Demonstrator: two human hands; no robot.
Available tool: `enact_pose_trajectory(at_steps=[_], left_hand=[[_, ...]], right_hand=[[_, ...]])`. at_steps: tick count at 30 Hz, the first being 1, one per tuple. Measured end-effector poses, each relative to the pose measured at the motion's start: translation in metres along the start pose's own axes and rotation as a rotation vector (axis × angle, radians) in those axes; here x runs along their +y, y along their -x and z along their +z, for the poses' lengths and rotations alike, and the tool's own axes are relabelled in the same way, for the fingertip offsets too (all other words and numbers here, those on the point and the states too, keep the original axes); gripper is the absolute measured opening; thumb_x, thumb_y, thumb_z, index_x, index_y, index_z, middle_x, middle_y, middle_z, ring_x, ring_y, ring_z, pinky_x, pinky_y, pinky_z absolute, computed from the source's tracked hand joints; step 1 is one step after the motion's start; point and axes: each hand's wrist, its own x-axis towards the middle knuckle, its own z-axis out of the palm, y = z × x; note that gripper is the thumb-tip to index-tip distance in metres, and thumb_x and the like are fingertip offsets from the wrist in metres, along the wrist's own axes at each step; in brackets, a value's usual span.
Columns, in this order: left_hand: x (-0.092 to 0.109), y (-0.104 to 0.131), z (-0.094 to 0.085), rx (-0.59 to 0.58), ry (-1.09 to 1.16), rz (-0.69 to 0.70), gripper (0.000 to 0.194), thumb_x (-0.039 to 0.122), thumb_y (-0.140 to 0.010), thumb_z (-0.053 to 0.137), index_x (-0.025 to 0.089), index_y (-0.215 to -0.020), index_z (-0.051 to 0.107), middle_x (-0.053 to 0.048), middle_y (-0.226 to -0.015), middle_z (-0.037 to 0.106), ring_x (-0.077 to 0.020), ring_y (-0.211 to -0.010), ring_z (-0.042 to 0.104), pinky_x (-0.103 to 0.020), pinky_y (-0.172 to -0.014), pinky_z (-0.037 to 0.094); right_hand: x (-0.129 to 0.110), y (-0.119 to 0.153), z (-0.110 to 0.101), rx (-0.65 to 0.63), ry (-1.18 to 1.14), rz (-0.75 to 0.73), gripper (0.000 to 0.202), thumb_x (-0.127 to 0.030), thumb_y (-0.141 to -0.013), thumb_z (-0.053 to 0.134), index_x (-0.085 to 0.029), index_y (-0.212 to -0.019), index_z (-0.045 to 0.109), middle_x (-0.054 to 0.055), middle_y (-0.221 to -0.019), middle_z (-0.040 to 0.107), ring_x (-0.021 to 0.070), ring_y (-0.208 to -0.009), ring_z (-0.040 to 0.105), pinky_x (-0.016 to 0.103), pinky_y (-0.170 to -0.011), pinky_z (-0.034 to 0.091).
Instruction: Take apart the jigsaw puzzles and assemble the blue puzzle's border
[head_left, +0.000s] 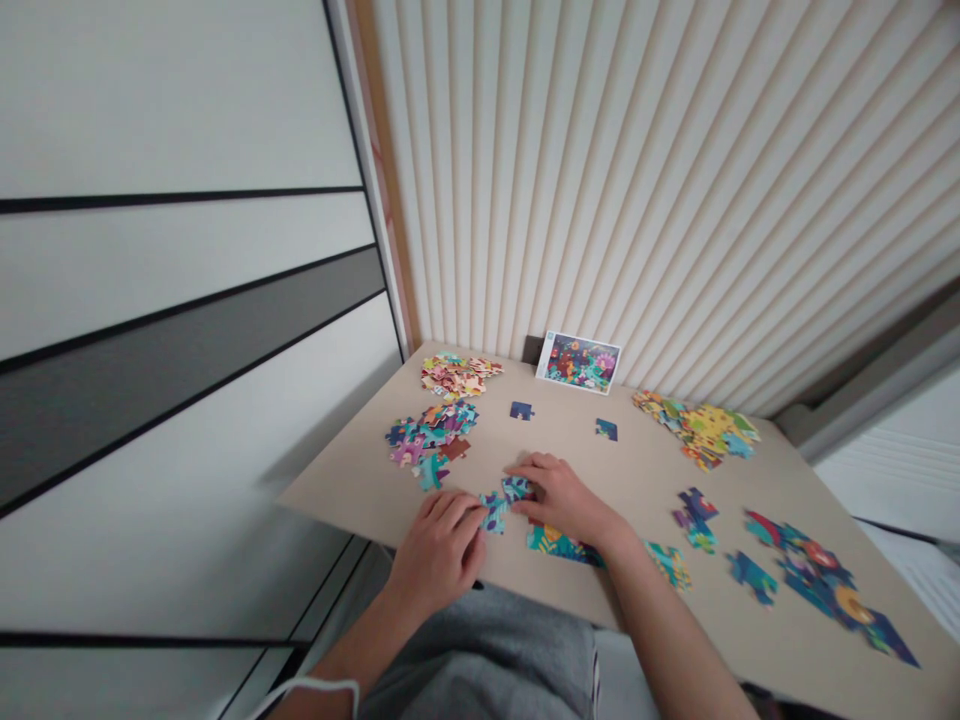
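My right hand [561,500] pinches a teal and purple jigsaw puzzle piece [514,488] between thumb and fingers, low over the tabletop. Just left of it, a second teal puzzle piece with purple spots [493,514] is under the fingertips of my left hand [442,548], whose fingers are curled together at its edge. The two pieces are very close; whether they interlock I cannot tell. A joined strip of puzzle [564,545], teal with orange and yellow, lies by my right wrist and is partly covered by that arm.
Loose pieces form a blue-purple pile [431,435], a red-cream pile [457,376] and a yellow pile [709,430]. A picture card [578,362] leans at the back. Two blue pieces [522,411] lie before it. Joined sections [821,575] lie right on the beige table [352,480].
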Motion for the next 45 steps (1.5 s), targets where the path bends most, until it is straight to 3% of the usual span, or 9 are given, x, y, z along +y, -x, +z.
enact_pose_trajectory(at_steps=[3, 5, 11, 21, 27, 33, 40, 45], left_hand=[[0.000, 0.001, 0.001, 0.011, -0.006, -0.003, 0.029, 0.016, -0.089, 0.054, 0.021, -0.115, 0.065, -0.009, -0.110, 0.064, -0.0264, -0.108, 0.058, -0.048, -0.101, 0.044], [0.000, 0.001, 0.002, 0.018, -0.011, -0.008, 0.029, 0.017, -0.089, 0.054, 0.021, -0.115, 0.065, -0.009, -0.110, 0.064, -0.0262, -0.108, 0.058, -0.048, -0.102, 0.044], [-0.002, 0.004, 0.007, 0.062, -0.034, -0.024, 0.030, 0.017, -0.089, 0.054, 0.019, -0.117, 0.064, -0.010, -0.112, 0.064, -0.0274, -0.111, 0.057, -0.049, -0.104, 0.044], [-0.003, 0.005, 0.008, 0.106, -0.017, -0.023, 0.030, 0.015, -0.089, 0.053, 0.018, -0.116, 0.064, -0.011, -0.112, 0.062, -0.0274, -0.113, 0.057, -0.048, -0.105, 0.047], [-0.001, 0.005, 0.005, 0.088, 0.007, -0.020, 0.030, 0.015, -0.089, 0.053, 0.017, -0.117, 0.064, -0.012, -0.113, 0.063, -0.0273, -0.113, 0.057, -0.049, -0.104, 0.047], [-0.003, 0.007, 0.009, 0.135, 0.014, -0.013, 0.031, 0.012, -0.088, 0.052, 0.018, -0.116, 0.065, -0.011, -0.113, 0.064, -0.0273, -0.114, 0.057, -0.050, -0.105, 0.047], [-0.007, 0.010, 0.017, 0.194, 0.008, -0.015, 0.029, 0.011, -0.087, 0.052, 0.019, -0.110, 0.067, -0.012, -0.114, 0.065, -0.0275, -0.115, 0.059, -0.050, -0.102, 0.051], [-0.009, 0.011, 0.009, 0.088, 0.004, 0.099, 0.036, 0.015, -0.091, 0.051, 0.020, -0.125, 0.063, -0.011, -0.126, 0.063, -0.0265, -0.120, 0.057, -0.048, -0.104, 0.050]], right_hand=[[0.004, 0.000, -0.001, 0.003, -0.055, -0.022, 0.062, -0.010, -0.083, 0.063, -0.028, -0.142, 0.056, 0.009, -0.137, 0.057, 0.0230, -0.123, 0.056, 0.038, -0.108, 0.041], [0.006, 0.001, -0.003, 0.026, -0.032, -0.002, 0.064, -0.005, -0.083, 0.055, -0.026, -0.143, 0.055, 0.009, -0.141, 0.053, 0.0213, -0.126, 0.054, 0.036, -0.110, 0.040], [0.002, 0.002, 0.000, 0.025, 0.137, 0.044, 0.048, -0.029, -0.088, 0.068, -0.029, -0.135, 0.061, 0.008, -0.131, 0.063, 0.0261, -0.124, 0.055, 0.044, -0.109, 0.038], [-0.022, 0.013, 0.001, 0.016, -0.102, -0.032, 0.053, -0.014, -0.084, 0.066, -0.027, -0.135, 0.061, 0.007, -0.127, 0.066, 0.0206, -0.114, 0.062, 0.034, -0.102, 0.047], [-0.036, 0.024, 0.021, 0.019, 0.026, -0.060, 0.039, -0.013, -0.086, 0.065, -0.028, -0.121, 0.071, 0.006, -0.125, 0.068, 0.0219, -0.118, 0.061, 0.038, -0.106, 0.044], [-0.037, 0.025, 0.023, 0.037, 0.127, -0.037, 0.037, -0.013, -0.086, 0.062, -0.026, -0.119, 0.073, 0.008, -0.127, 0.067, 0.0229, -0.119, 0.060, 0.039, -0.104, 0.045], [-0.072, 0.034, 0.032, 0.108, 0.292, -0.001, 0.026, -0.015, -0.091, 0.058, -0.023, -0.111, 0.073, 0.009, -0.122, 0.066, 0.0230, -0.117, 0.058, 0.042, -0.102, 0.044], [-0.083, 0.041, 0.050, 0.227, 0.300, 0.016, 0.033, -0.009, -0.091, 0.055, -0.022, -0.118, 0.068, 0.009, -0.124, 0.066, 0.0232, -0.116, 0.057, 0.044, -0.105, 0.043]])
